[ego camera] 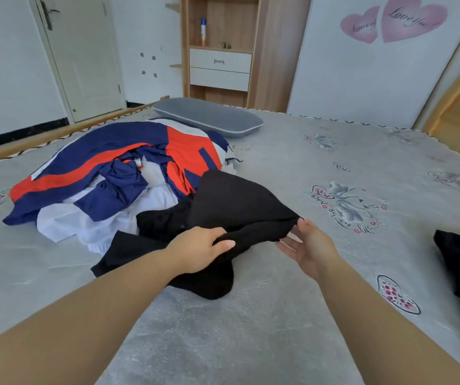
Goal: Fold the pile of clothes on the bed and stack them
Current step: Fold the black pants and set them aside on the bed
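Bed (292, 315) carries the unsorted pile (128, 173), the black garment (231, 207) lying against its near edge. Left hand (199, 252) grips a fold; right hand (308, 245) pinches the corner. Risk: lifting may drag neighbouring clothes along.

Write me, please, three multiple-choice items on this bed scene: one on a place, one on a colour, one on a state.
1. Where does the grey pillow lie?
A. beyond the pile of clothes
B. under the pile
C. on the floor

2. What colour is the garment in both hands?
A. white
B. black
C. orange

3. How is the left hand?
A. flat on the bed
B. hanging idle
C. gripping the garment

Answers: 1 A, it sits at the far edge of the bed; 2 B, the cloth is black; 3 C, its thumb curls over the fabric while the right hand holds the other edge.
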